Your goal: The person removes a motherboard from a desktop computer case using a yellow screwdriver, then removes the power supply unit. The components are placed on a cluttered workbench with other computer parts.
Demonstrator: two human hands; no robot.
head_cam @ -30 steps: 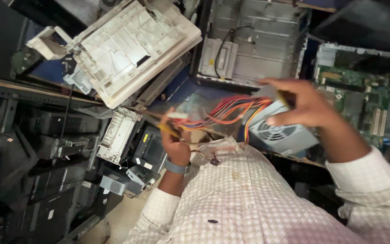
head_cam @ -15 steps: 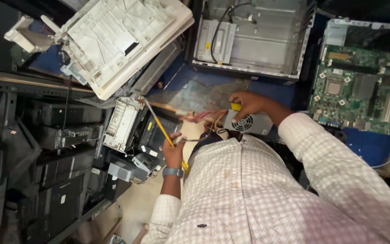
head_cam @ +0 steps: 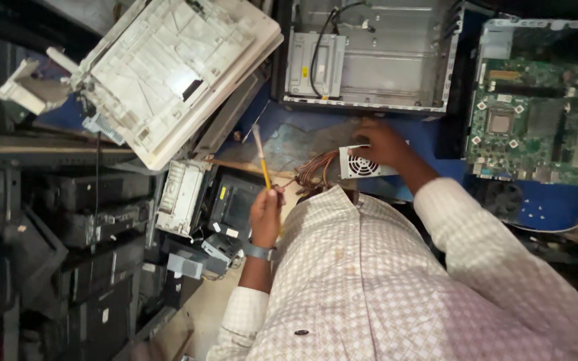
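Observation:
My left hand [head_cam: 265, 215], with a watch on its wrist, grips a yellow-handled screwdriver [head_cam: 261, 159] whose shaft points up and away from me. My right hand [head_cam: 384, 144] rests on top of a grey power supply unit [head_cam: 358, 167] with a round fan grille. The unit lies on the blue work surface [head_cam: 289, 130] just in front of an open metal computer case [head_cam: 369, 57]. A bundle of red and orange wires [head_cam: 311, 175] trails from the unit toward my checked shirt.
A green motherboard [head_cam: 536, 127] lies to the right on the blue surface. A white plastic printer housing [head_cam: 175, 73] leans at the upper left. Dark equipment and small parts [head_cam: 195, 247] are stacked on shelves at the left.
My right hand has brought the power supply down from mid-air onto the blue surface by the open case. My left hand has turned the screwdriver upright.

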